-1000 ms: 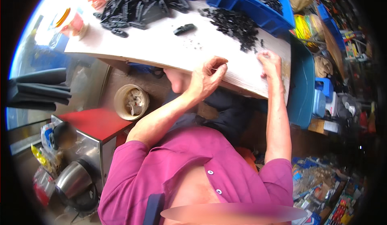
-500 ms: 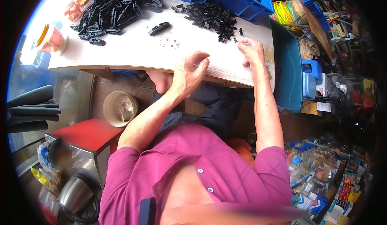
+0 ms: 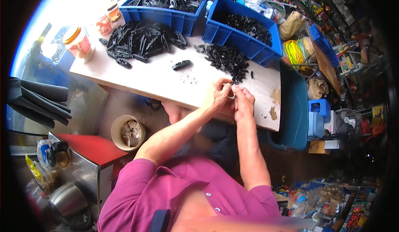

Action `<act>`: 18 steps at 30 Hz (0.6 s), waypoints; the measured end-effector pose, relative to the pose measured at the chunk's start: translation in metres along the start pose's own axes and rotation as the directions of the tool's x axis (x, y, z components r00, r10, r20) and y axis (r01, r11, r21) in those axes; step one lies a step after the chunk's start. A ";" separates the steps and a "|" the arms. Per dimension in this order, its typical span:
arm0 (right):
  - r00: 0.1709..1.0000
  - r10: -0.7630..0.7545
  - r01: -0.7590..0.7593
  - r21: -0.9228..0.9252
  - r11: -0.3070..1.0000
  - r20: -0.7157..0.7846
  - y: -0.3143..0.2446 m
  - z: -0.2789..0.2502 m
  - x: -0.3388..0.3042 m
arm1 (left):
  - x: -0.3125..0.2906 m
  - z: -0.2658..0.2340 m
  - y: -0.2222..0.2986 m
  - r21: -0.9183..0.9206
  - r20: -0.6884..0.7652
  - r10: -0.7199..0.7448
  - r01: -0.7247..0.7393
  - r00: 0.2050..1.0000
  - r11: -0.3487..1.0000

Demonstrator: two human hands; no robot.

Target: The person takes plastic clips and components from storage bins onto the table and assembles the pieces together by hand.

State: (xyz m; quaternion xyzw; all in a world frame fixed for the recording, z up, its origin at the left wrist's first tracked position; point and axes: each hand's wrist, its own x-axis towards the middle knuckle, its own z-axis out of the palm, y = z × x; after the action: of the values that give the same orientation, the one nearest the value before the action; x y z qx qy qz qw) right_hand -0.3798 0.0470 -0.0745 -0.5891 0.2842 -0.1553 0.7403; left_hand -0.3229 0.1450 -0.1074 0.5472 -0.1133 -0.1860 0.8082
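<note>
My left hand (image 3: 217,95) and my right hand (image 3: 244,102) meet over the front of the table, fingertips touching in a pinch. Whatever is between them is too small or too covered to make out. Just beyond my fingers lies a heap of small black plastic pieces (image 3: 226,61). One long black plastic part (image 3: 181,65) rests alone left of that heap, close to some tiny pale crumbs (image 3: 189,80). Farther left spreads a pile of similar long black parts (image 3: 141,40).
Behind the piles stand two blue bins, the left bin (image 3: 166,19) filled with long black parts, the right bin (image 3: 232,39) with small ones. A lidded jar (image 3: 79,47) stands at the table's left end. A teal tub (image 3: 291,119) adjoins the right edge; a bucket (image 3: 117,137) sits below.
My right hand has moved left from the table's right side, and my left hand has moved right; their fingertips now meet. The view has shifted, showing more of the bins.
</note>
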 end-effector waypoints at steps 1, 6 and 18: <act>1.000 -0.016 0.016 0.010 1.000 -0.010 0.001 0.002 -0.003 | -0.003 0.003 0.006 -0.043 -0.007 -0.019 0.019 1.000 0.999; 0.999 -0.042 0.042 0.006 0.999 0.016 0.001 0.001 -0.001 | -0.002 0.001 0.014 -0.083 0.005 -0.143 0.143 0.990 0.986; 0.924 -0.054 0.049 0.024 0.999 0.379 0.002 -0.010 -0.004 | -0.014 -0.041 0.036 0.039 0.241 -0.239 0.237 0.941 0.971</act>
State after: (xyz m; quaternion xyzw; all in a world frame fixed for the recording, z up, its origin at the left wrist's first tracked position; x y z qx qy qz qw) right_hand -0.3891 0.0424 -0.0768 -0.6103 0.1188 -0.0598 0.7809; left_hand -0.3137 0.1976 -0.0891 0.5336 -0.1457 -0.3477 0.7570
